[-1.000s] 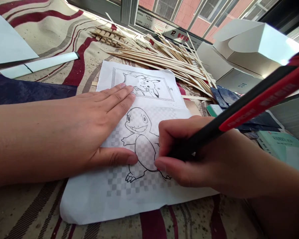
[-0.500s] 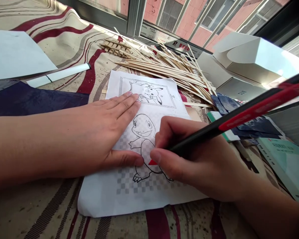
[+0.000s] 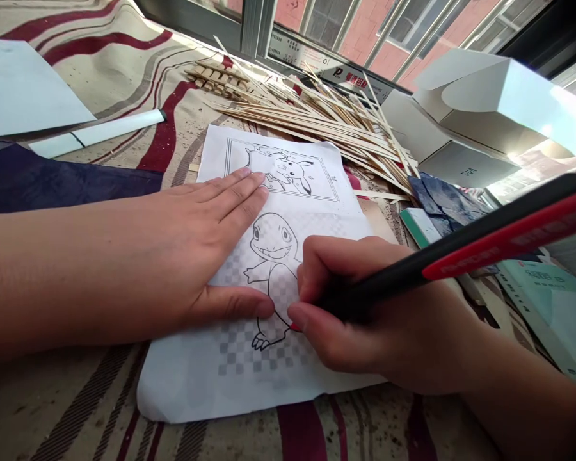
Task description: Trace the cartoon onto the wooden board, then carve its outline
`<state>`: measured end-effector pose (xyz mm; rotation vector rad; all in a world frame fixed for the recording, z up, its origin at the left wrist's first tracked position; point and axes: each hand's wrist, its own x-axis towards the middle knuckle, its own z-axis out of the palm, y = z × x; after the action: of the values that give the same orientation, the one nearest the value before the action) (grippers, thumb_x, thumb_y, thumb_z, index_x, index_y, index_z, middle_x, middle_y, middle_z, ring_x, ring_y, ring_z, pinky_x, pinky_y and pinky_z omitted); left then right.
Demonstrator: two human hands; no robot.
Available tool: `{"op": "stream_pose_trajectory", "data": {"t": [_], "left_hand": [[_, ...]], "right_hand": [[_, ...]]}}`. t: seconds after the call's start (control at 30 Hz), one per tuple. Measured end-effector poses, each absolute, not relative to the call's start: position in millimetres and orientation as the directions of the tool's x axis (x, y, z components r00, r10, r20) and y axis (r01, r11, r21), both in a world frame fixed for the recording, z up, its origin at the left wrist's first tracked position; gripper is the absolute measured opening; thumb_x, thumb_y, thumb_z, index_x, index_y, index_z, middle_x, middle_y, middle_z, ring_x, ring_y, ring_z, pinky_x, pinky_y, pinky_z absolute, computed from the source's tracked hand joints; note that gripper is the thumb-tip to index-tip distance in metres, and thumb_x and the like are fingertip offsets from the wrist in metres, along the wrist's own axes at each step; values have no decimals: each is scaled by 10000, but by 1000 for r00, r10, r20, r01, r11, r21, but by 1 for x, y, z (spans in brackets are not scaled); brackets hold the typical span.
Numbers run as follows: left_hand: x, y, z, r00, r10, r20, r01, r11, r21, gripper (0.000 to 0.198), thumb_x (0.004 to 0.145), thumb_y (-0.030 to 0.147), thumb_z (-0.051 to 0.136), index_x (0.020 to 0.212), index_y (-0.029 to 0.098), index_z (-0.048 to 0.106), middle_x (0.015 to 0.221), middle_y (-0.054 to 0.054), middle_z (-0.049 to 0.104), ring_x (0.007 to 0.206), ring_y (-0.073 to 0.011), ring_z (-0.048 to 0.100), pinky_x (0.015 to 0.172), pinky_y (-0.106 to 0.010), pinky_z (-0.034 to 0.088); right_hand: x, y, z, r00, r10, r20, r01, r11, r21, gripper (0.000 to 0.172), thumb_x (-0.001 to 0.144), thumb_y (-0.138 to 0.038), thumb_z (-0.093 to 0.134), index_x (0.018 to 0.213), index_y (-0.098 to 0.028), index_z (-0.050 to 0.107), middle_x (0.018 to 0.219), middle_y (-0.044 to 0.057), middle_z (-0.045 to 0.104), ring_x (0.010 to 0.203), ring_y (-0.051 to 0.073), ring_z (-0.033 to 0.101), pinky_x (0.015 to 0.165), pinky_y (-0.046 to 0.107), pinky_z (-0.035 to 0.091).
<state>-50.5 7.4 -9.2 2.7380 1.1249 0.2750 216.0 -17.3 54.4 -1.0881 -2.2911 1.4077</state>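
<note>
- Firmly, in the head view, my right hand closes around a red-and-black marker, its red tip on a cartoon outline printed on a paper sheet.
- My left hand lies open, fingers spread, pressing that sheet flat.
- The sheet rests on a striped cloth, just before a pile of wooden strips.

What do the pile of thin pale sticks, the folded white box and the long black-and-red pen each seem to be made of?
The thin pale sticks look like bare wood or bamboo: matt, straw-coloured, unpainted. The folded white box seems matt card, creased crisply. The black-and-red pen looks like smooth moulded plastic, slightly glossy.
</note>
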Motion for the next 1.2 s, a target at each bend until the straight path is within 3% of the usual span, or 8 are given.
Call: {"op": "stream_pose_trajectory", "data": {"t": [0.1, 0.33, 0.6, 0.9, 1.2], "left_hand": [[-50, 6, -9, 697, 708, 109, 681, -702, 207, 1166, 945, 947, 191, 1773, 129, 124, 1865, -136, 60, 1711, -418, 155, 1394, -553, 118], [-46, 7, 5, 696, 717, 41, 684, -679, 268, 1208, 917, 977, 260, 1770, 128, 165, 1862, -149, 108, 1680, -487, 217, 1395, -582, 127], [-43, 6, 4, 684, 729, 18, 706, -668, 236, 1227, 907, 985, 148, 1767, 109, 161, 1862, -132, 103, 1681, -477, 215, 1383, -609, 147], [-47, 7, 3, 688, 725, 31, 696, -673, 250, 1207, 906, 985, 238, 1774, 151, 155, 1859, -135, 144, 1668, -496, 246, 1368, -661, 166], [-46, 6, 4, 693, 721, 27, 692, -674, 259, 1200, 922, 975, 236, 1772, 132, 149, 1865, -126, 95, 1687, -467, 206, 1395, -561, 102]], "right_hand": [[216, -18, 53, -685, 712, -153, 456, 256, -853, 219, 912, -225, 719, 779, -212, 546, 653, -59, 603, 559, 61, 468, 485, 175, 382], [213, -21, 53, -666, 729, -156, 445, 221, -868, 269, 906, -256, 757, 752, -212, 541, 645, -58, 582, 553, 62, 434, 471, 194, 360], [212, -19, 56, -671, 714, -201, 476, 207, -855, 268, 893, -265, 772, 753, -216, 550, 652, -50, 585, 557, 72, 449, 464, 202, 372], [212, -24, 52, -640, 739, -210, 405, 92, -910, 253, 881, -197, 757, 730, -212, 554, 621, -70, 560, 530, 56, 404, 442, 186, 332], [207, -24, 55, -643, 734, -218, 448, 130, -885, 300, 868, -173, 782, 720, -224, 526, 605, -70, 540, 514, 67, 416, 428, 194, 367]]}}
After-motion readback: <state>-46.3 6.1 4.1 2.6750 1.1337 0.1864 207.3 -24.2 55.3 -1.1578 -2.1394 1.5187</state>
